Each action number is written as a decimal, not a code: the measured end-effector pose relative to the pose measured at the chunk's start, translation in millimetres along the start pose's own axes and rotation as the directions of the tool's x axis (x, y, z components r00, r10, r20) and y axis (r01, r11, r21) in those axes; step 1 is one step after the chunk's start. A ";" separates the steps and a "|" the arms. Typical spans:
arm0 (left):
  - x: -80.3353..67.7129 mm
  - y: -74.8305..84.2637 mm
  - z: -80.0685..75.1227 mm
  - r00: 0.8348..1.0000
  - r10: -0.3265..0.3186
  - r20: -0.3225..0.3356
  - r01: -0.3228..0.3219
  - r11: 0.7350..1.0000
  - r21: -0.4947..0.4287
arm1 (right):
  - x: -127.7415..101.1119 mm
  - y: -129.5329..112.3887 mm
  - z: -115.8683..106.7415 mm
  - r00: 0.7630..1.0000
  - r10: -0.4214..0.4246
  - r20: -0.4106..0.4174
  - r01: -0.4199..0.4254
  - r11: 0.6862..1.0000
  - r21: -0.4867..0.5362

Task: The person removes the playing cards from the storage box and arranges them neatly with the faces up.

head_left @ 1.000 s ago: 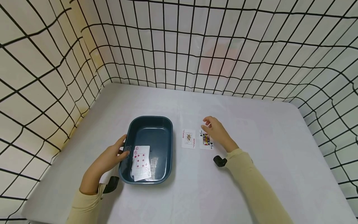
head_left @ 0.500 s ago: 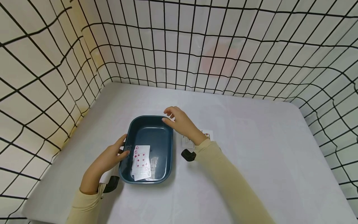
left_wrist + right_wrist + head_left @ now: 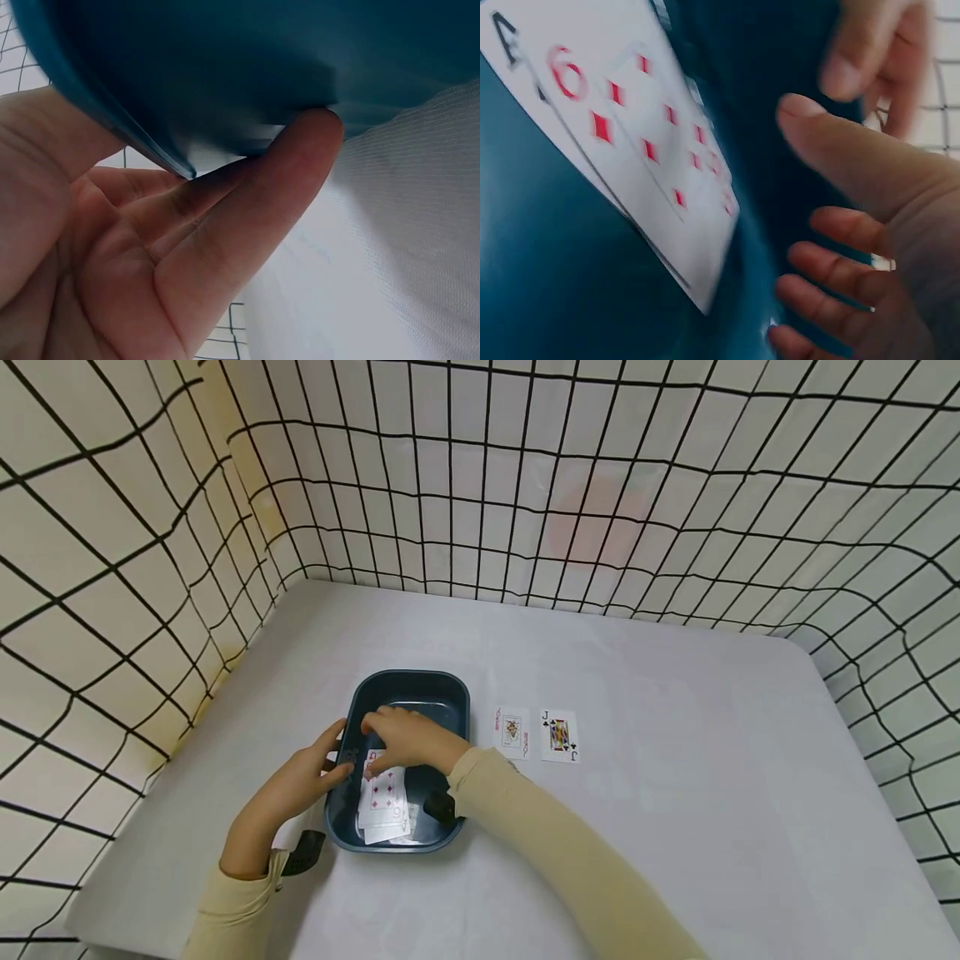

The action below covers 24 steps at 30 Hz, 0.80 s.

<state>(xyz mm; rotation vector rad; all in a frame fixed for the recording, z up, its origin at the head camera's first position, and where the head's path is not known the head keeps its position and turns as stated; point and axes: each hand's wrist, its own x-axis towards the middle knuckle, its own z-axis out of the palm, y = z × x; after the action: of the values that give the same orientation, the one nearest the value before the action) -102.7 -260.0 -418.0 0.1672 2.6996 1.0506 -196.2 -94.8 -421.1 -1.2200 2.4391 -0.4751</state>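
A dark teal tray (image 3: 457, 693) sits on the white table and holds a small pile of playing cards, the six of diamonds (image 3: 384, 795) on top. My left hand (image 3: 324, 767) holds the tray's left rim, thumb over the edge and fingers against the outer wall (image 3: 247, 202). My right hand (image 3: 393, 739) reaches into the tray, its fingers spread just over the far end of the six of diamonds (image 3: 645, 127) and gripping nothing. Under the six lies another card marked A (image 3: 510, 37).
Two cards lie face up on the table right of the tray: a joker (image 3: 512, 732) and a jack of clubs (image 3: 559, 737). White walls with a black grid (image 3: 480, 485) close in the table at the back and on both sides.
My right hand has left the jack of clubs and moved left across the table into the tray, down over the card pile. The left hand stays on the tray's rim.
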 end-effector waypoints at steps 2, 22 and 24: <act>0.2 -0.5 0.5 1.000 0.009 0.000 -0.009 1.000 -0.005 | 0.7 -3.1 7.3 0.998 0.024 0.060 -0.019 0.997 -0.075; 0.3 -0.7 2.0 0.999 -0.032 -0.009 0.032 0.999 -0.008 | 3.6 12.6 6.3 0.993 0.116 -0.019 -0.108 0.960 0.257; 0.7 -0.9 1.9 0.999 -0.046 -0.005 0.046 0.999 -0.012 | 1.8 15.7 2.1 0.995 0.087 -0.054 -0.061 0.924 0.378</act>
<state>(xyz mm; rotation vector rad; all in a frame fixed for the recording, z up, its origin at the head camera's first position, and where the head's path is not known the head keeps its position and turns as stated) -102.9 -259.2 -420.1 0.0996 2.6884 1.0548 -207.0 -87.6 -430.4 -0.9584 2.2953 -0.9280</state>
